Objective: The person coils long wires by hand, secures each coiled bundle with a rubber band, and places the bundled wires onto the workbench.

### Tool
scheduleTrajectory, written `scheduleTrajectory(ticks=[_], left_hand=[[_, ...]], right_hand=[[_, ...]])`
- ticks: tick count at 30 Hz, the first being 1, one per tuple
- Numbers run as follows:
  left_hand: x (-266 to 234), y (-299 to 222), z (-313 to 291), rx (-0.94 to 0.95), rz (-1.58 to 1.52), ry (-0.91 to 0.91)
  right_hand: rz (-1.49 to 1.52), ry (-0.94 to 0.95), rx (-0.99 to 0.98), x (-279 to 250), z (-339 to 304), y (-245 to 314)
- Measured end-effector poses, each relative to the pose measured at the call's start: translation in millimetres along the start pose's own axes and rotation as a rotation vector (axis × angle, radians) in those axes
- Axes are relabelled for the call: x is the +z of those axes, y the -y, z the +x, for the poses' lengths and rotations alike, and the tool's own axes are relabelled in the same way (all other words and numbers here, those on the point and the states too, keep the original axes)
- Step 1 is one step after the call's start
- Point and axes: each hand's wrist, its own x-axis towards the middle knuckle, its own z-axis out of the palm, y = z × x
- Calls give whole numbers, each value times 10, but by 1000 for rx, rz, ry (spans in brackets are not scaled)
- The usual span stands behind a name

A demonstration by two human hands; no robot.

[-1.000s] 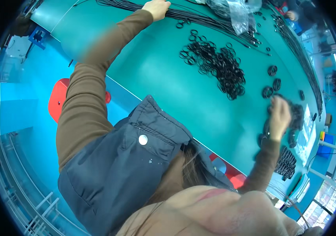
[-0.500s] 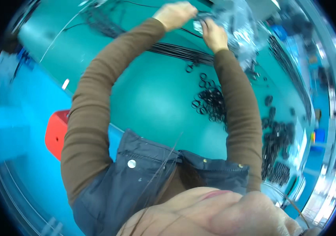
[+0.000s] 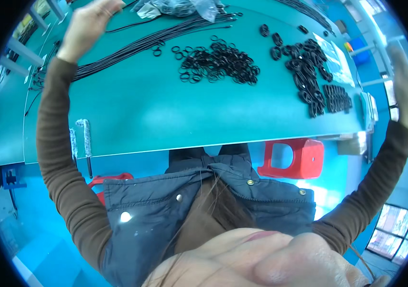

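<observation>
My left hand [image 3: 89, 28] is raised at the upper left, over the loose end of a long bundle of black cables [image 3: 142, 48]. Its fingers are pinched together, and a thin black cable [image 3: 131, 4] runs from the fingertips toward the upper edge. Far out at the right, beyond the table edge, my right hand [image 3: 404, 79] is lifted high; its fingers are smeared, so whether it holds anything is unclear. Between my arms a heap of small black rings [image 3: 220, 62] lies on the green table [image 3: 165, 115].
Coiled black cables [image 3: 304, 71] lie at the right of the table, by a clear plastic sheet [image 3: 335, 60]. Clear plastic bags [image 3: 180, 7] lie at the far edge. Two wrapped rods [image 3: 85, 138] are at the front left. A red stool [image 3: 311, 158] stands below the front edge.
My hands were close together beside the plastic bag; now they are wide apart, left hand to the left, right hand to the far right. The view has shifted, showing more of the table front.
</observation>
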Motion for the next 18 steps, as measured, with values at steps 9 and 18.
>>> scheduleTrajectory(ticks=[9, 18], left_hand=[[784, -2133, -651, -244, -782, 670], [887, -2911, -1125, -407, -2224, 262]], right_hand=[[1395, 671, -127, 464, -1850, 1637], [1386, 396, -328, 1635, -2400, 2305]])
